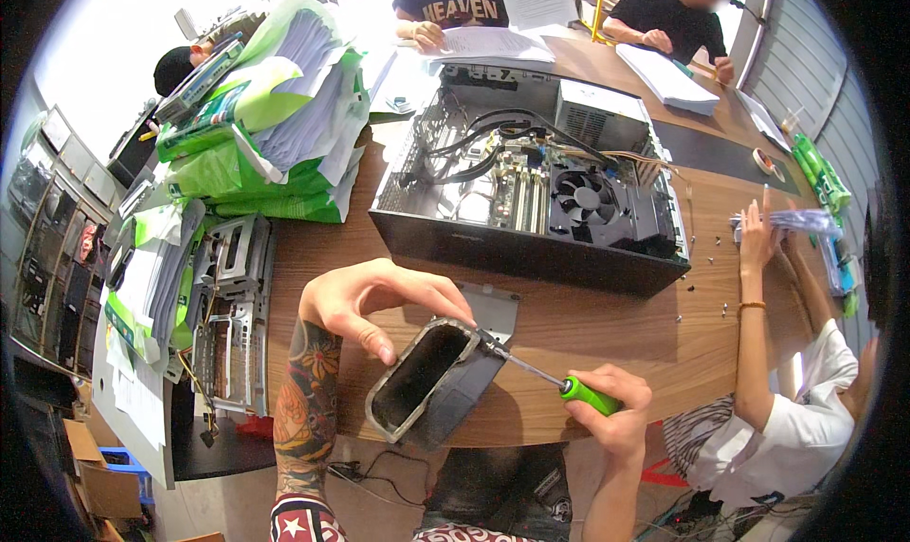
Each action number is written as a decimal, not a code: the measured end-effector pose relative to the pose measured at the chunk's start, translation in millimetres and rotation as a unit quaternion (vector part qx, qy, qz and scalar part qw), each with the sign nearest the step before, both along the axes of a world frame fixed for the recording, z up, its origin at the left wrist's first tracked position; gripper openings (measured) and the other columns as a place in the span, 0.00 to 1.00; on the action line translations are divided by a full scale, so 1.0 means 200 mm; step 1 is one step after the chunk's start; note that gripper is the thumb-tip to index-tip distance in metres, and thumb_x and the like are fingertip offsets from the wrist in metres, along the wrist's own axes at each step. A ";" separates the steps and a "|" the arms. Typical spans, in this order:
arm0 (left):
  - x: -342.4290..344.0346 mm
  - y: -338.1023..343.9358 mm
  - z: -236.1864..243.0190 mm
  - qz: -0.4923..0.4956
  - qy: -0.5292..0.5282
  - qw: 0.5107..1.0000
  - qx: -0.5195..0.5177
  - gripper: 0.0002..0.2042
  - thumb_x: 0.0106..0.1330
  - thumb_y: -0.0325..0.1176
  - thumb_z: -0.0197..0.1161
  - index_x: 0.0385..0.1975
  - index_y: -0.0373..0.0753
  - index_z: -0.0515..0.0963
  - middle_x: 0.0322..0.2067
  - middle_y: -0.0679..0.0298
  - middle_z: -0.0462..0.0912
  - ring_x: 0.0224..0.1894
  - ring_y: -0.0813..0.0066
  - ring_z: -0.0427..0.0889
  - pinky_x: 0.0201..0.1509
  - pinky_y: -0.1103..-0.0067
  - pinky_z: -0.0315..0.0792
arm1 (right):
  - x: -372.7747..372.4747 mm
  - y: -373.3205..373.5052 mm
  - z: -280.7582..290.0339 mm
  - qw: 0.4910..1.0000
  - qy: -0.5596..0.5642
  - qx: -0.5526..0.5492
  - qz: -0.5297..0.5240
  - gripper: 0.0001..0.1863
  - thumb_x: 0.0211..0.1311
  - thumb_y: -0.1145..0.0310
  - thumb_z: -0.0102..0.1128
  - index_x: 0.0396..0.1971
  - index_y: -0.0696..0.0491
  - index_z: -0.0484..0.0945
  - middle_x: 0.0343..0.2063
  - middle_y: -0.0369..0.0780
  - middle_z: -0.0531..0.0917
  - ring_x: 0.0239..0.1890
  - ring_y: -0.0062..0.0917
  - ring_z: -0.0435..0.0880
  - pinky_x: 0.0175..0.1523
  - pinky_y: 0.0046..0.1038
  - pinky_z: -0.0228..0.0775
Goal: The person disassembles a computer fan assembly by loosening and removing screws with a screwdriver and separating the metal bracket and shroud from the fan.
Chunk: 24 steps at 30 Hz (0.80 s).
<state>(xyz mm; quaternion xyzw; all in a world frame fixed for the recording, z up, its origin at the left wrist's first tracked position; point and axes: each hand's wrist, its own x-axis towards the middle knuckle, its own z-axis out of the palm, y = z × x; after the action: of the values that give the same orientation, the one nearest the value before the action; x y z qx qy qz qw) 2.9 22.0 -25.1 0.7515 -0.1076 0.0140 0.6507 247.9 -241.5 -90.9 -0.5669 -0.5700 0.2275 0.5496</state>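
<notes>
My tattooed left hand [384, 310] grips the upper end of a hollow, dark metal part [431, 414] with an oblong opening and pale rim, thumb at its left and fingers reaching over the top. The part is tilted over a grey plate [500, 307] at the table's near edge. My right hand [611, 414] holds a green-handled screwdriver [588, 395] pointing left, its shaft reaching the part's upper right corner; the exact contact is too small to make out. Just beyond lies an open black computer case [474, 254] with cables and a fan [583, 201].
Paper stacks in green wrappers [265, 134] and metal frames [237, 314] crowd the left of the wooden table [720, 371]. Small screws [723, 307] and a tape roll [763, 160] lie right. Co-workers handle papers at the back [673, 77] and right [758, 238]. Cardboard boxes [104, 485] stand lower left.
</notes>
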 end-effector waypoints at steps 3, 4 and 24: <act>0.00 0.01 -0.01 -0.005 -0.005 1.000 -0.001 0.39 0.48 0.47 0.77 0.56 0.25 0.73 0.55 0.47 0.74 0.60 0.58 0.72 0.65 0.67 0.62 | 0.00 0.00 0.00 1.000 0.004 -0.006 0.000 0.19 0.41 0.78 0.73 0.38 0.59 0.85 0.28 0.42 0.86 0.29 0.25 0.84 0.35 0.23 0.73; 0.00 0.01 -0.01 -0.018 -0.016 1.000 0.000 0.38 0.51 0.45 0.75 0.56 0.23 0.72 0.55 0.44 0.73 0.59 0.55 0.72 0.65 0.65 0.62 | 0.00 0.00 0.00 1.000 0.004 0.000 0.002 0.18 0.41 0.78 0.73 0.38 0.59 0.85 0.28 0.43 0.86 0.29 0.25 0.84 0.36 0.23 0.73; 0.03 -0.03 0.01 0.019 0.006 1.000 -0.005 0.33 0.48 0.43 0.77 0.50 0.25 0.77 0.51 0.43 0.76 0.56 0.52 0.75 0.62 0.62 0.65 | -0.01 -0.04 -0.05 0.997 0.038 0.058 -0.023 0.18 0.35 0.78 0.62 0.34 0.59 0.78 0.30 0.45 0.81 0.32 0.31 0.81 0.40 0.28 0.73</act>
<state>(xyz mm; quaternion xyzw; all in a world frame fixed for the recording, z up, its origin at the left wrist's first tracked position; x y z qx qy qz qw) 9.6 15.5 -23.4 0.7503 -0.0895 0.0221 0.6546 244.9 -248.7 -100.5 -0.5377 -0.5480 0.2026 0.6079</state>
